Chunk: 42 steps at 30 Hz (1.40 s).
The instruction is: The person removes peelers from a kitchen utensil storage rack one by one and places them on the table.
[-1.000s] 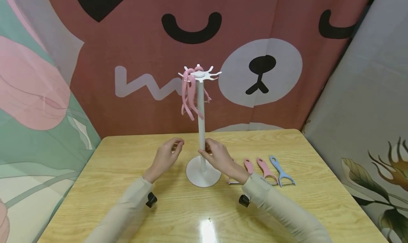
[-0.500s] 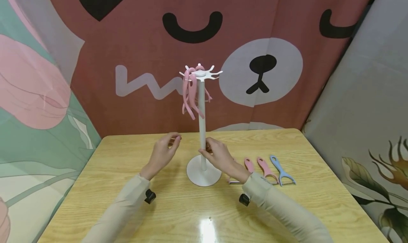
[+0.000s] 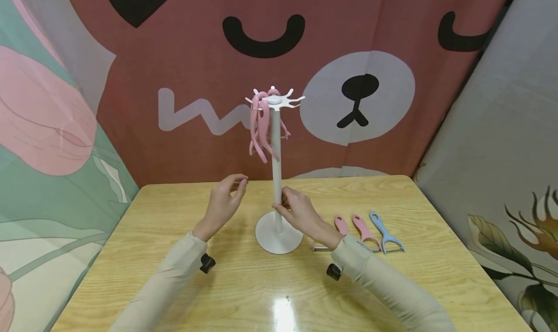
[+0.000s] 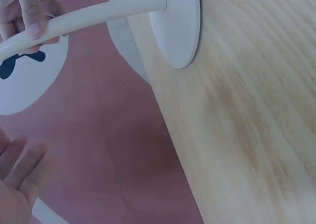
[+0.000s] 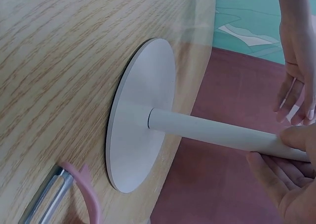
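A white stand [image 3: 276, 177] with a round base [image 5: 140, 85] and a ring of hooks on top stands upright on the table. Several pink Y-shaped peelers [image 3: 263, 124] hang from its left and back hooks. My right hand [image 3: 301, 213] holds the lower pole between thumb and fingers, also plain in the right wrist view. To the left of the pole, apart from it, my left hand [image 3: 220, 206] hovers with loosely bent fingers and nothing in it. The left wrist view catches its fingers [image 4: 27, 172] below the pole.
On the table [image 3: 174, 216] right of the stand lie several peelers in a row: pink peelers [image 3: 362, 228], partly behind my right forearm, and a blue peeler [image 3: 383, 230]. A printed bear curtain [image 3: 196, 148] hangs behind the table's far edge.
My left hand has drawn back slightly from the pole, up and to the left. My right hand keeps its hold on the pole, and the hanging peelers look the same.
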Tool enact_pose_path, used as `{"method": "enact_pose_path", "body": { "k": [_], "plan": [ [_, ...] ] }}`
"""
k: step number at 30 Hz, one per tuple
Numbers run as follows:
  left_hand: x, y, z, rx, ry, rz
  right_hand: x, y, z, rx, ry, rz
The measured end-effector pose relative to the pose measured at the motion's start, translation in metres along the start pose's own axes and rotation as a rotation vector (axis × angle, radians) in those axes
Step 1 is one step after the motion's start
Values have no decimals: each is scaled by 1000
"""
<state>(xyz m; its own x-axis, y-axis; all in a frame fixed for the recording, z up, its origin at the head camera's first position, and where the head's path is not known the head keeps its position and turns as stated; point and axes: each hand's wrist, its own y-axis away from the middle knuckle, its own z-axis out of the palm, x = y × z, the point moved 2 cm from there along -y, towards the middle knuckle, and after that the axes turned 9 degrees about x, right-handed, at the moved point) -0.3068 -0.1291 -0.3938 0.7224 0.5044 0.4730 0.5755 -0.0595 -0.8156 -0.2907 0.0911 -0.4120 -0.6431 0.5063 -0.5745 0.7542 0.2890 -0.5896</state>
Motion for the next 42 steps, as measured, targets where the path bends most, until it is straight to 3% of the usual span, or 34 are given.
{"method": "enact_pose_path", "body": {
  "k": [6, 11, 16, 28, 33, 42],
  "plan": [
    [4, -5, -1, 79, 6, 46, 0, -1, 0, -8, -7, 3],
    [11, -10, -1, 75, -7, 71, -1, -1, -1, -16, 0, 10],
    [17, -16, -3, 88, -4, 51, -2, -1, -1, -20, -3, 16],
    [22, -30, -10, 209, 46, 68, -2, -2, -2, -3, 20, 7],
    [28, -34, -13, 214, 71, 60, -1, -1, -1, -11, 28, 13],
    [39, -51, -14, 275, 107, 134, -2, -1, -2, -6, 45, 2]
  ]
}}
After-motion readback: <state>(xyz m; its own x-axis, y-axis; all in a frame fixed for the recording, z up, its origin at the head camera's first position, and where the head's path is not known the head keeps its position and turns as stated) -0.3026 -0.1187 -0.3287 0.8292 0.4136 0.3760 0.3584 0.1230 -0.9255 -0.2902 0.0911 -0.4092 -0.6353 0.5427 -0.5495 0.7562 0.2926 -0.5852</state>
